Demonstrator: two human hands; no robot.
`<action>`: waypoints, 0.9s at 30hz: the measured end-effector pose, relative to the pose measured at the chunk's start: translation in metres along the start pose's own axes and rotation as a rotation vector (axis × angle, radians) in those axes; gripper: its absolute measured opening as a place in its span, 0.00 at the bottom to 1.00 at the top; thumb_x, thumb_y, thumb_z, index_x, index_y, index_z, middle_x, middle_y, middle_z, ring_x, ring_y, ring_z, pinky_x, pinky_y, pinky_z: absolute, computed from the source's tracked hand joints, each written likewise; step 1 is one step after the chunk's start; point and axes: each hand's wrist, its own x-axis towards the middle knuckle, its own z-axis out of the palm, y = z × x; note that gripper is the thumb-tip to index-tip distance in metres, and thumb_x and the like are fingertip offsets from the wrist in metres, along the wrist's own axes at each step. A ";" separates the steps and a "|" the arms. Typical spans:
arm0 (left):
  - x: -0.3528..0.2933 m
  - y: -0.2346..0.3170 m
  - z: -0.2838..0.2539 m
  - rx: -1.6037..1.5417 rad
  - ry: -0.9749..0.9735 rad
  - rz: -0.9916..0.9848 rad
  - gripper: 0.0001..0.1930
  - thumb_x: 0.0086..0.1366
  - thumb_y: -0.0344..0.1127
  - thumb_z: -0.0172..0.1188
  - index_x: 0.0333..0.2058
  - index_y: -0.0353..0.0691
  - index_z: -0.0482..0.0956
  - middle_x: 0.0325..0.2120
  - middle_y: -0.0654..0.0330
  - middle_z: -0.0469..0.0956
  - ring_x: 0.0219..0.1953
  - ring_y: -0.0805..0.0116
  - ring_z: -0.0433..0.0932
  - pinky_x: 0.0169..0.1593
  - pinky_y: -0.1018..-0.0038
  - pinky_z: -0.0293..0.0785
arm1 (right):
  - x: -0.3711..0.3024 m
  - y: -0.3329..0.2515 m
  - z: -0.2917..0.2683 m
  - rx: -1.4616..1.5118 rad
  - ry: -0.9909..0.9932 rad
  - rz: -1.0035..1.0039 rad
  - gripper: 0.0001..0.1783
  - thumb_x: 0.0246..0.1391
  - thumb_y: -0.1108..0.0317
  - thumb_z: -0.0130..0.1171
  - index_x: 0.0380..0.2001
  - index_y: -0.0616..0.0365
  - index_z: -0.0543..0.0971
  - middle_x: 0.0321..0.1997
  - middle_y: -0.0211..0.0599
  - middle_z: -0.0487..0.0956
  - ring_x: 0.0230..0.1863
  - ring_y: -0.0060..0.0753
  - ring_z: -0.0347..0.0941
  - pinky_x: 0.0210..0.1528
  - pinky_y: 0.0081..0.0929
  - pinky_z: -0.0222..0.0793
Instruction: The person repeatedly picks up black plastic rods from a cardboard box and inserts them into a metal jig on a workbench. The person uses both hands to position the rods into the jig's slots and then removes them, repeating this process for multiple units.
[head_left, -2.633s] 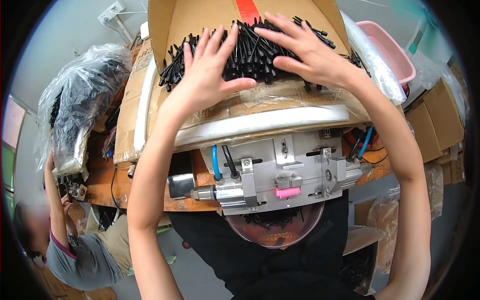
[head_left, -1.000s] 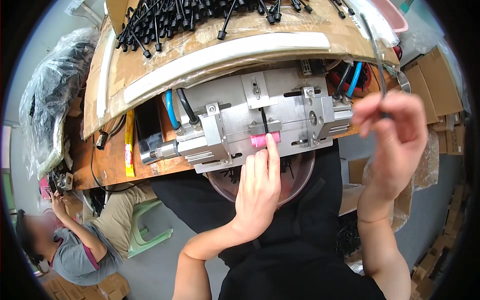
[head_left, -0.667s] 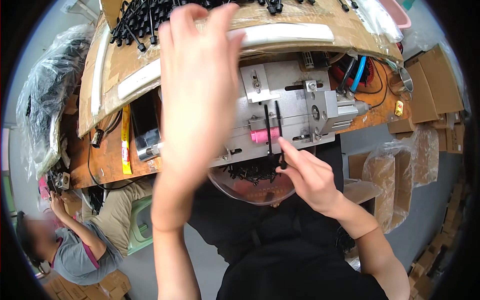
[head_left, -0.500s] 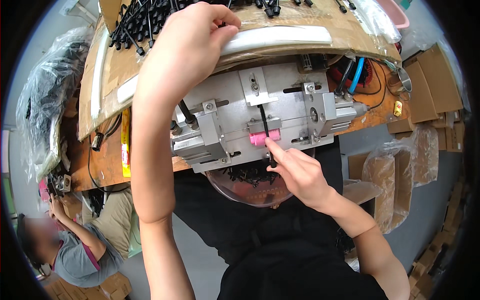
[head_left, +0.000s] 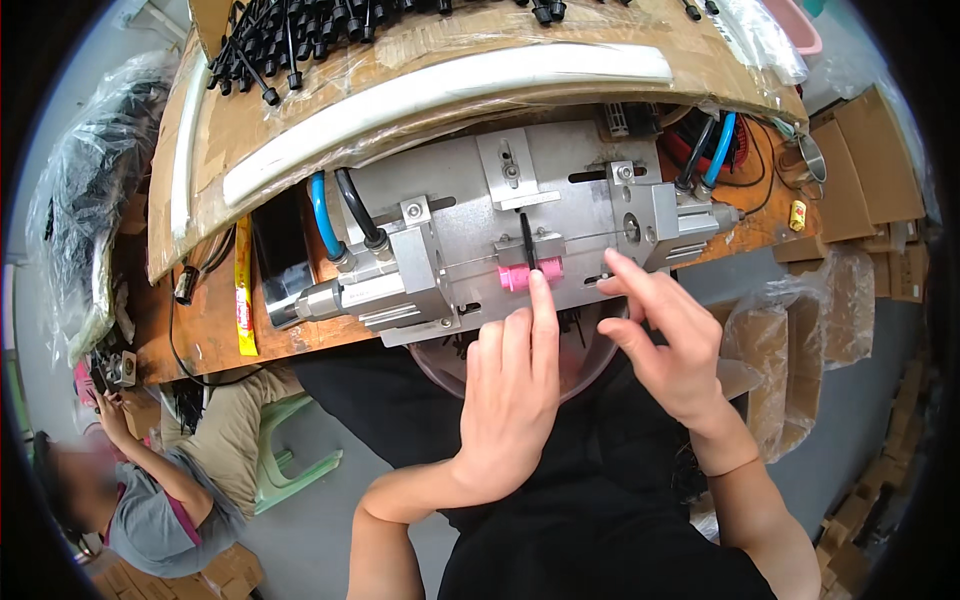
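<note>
A metal jig point(head_left: 580, 225) lies on the wooden bench, with a cylinder block at each side. At its middle a slim black plastic part point(head_left: 528, 240) stretches from the upper bracket over a small pink block point(head_left: 514, 278). My left hand point(head_left: 508, 400) reaches in from below, fingers stretched out; its index fingertip touches the near end of the black part at the pink block. To the right, my right hand point(head_left: 675, 345) is raised beside the jig, thumb and fingers apart, holding nothing. Under the jig's front edge a clear bowl point(head_left: 432, 368) with black pieces is partly hidden by my hands.
A cardboard sheet point(head_left: 400, 140) with several black plastic parts point(head_left: 320, 35) spans the bench behind the jig. Blue hoses point(head_left: 323, 215) rise from the cylinders. A yellow packet point(head_left: 244, 290) lies at left. Another person point(head_left: 165, 505) sits at lower left; cartons point(head_left: 865, 165) stand at right.
My left hand has come down from the cardboard sheet to the black part on the jig. My right hand has let go of that part and moved right, its fingers spreading.
</note>
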 end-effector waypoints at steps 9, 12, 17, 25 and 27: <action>0.016 -0.005 -0.004 -0.044 -0.098 0.059 0.36 0.52 0.22 0.55 0.62 0.22 0.57 0.37 0.55 0.69 0.37 0.62 0.68 0.41 0.72 0.68 | 0.004 0.002 -0.013 0.055 0.055 0.046 0.30 0.42 0.74 0.70 0.53 0.61 0.76 0.34 0.36 0.80 0.23 0.28 0.67 0.27 0.23 0.66; 0.017 -0.009 -0.012 -0.043 -0.086 0.082 0.34 0.52 0.22 0.55 0.61 0.24 0.60 0.35 0.55 0.68 0.37 0.62 0.68 0.42 0.73 0.69 | 0.023 0.004 -0.024 -0.046 0.086 -0.095 0.27 0.42 0.76 0.69 0.50 0.63 0.78 0.33 0.38 0.80 0.26 0.32 0.70 0.28 0.26 0.68; 0.119 -0.036 -0.059 0.064 0.361 0.219 0.18 0.52 0.23 0.58 0.45 0.32 0.74 0.35 0.52 0.71 0.39 0.58 0.71 0.44 0.68 0.70 | 0.125 0.015 -0.045 -0.333 0.258 -0.604 0.15 0.42 0.82 0.60 0.38 0.62 0.80 0.28 0.38 0.76 0.31 0.40 0.74 0.32 0.33 0.70; 0.230 -0.097 -0.075 0.200 0.428 0.365 0.07 0.56 0.30 0.63 0.34 0.37 0.78 0.30 0.56 0.74 0.38 0.56 0.73 0.42 0.63 0.70 | 0.235 0.035 -0.049 -0.527 -0.343 -0.809 0.08 0.46 0.76 0.57 0.33 0.61 0.79 0.31 0.39 0.79 0.32 0.40 0.78 0.37 0.36 0.74; 0.213 -0.099 -0.079 0.100 0.400 0.380 0.06 0.56 0.31 0.63 0.32 0.38 0.79 0.29 0.57 0.74 0.37 0.57 0.74 0.42 0.64 0.70 | 0.240 0.042 -0.055 -0.163 -0.388 -0.773 0.09 0.49 0.76 0.57 0.35 0.60 0.80 0.34 0.40 0.80 0.31 0.36 0.78 0.36 0.32 0.74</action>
